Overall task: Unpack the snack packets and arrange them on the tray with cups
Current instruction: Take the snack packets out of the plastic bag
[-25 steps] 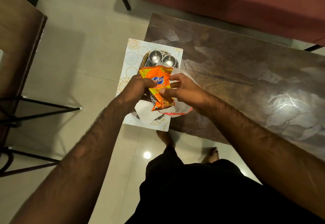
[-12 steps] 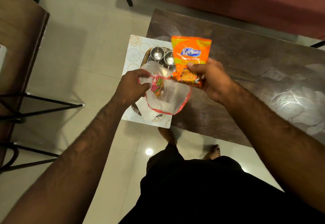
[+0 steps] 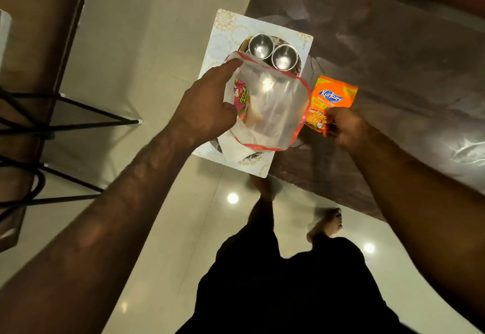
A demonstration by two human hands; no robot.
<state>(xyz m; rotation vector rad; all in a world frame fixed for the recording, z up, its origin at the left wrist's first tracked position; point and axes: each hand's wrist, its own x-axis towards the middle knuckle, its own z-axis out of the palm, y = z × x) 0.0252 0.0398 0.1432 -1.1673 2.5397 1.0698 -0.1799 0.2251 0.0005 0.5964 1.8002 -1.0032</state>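
From my head view, my left hand [image 3: 207, 105] grips the left side of a translucent plastic bag [image 3: 273, 113] with a red border. The thumb and curled fingers are clamped on the bag's edge, and the forefinger lies stretched along its upper rim. The bag hangs open above the near half of the white patterned tray [image 3: 223, 34]. A pink snack packet [image 3: 241, 99] sits inside the bag, against its left wall, close to my thumb.

My right hand [image 3: 346, 126] pinches the lower edge of an orange Kurkure packet [image 3: 332, 97], fingers closed together on it. The packet is face up over the dark wooden table [image 3: 393, 58], just beside the tray's right edge. I cannot tell whether it rests on the tabletop.

Two steel cups [image 3: 261, 46] stand upright and touching at the far end of the tray, on a round metal plate [image 3: 299, 67]. The bag covers most of that plate. The tray overhangs the table's left edge above the pale tiled floor [image 3: 157, 32].
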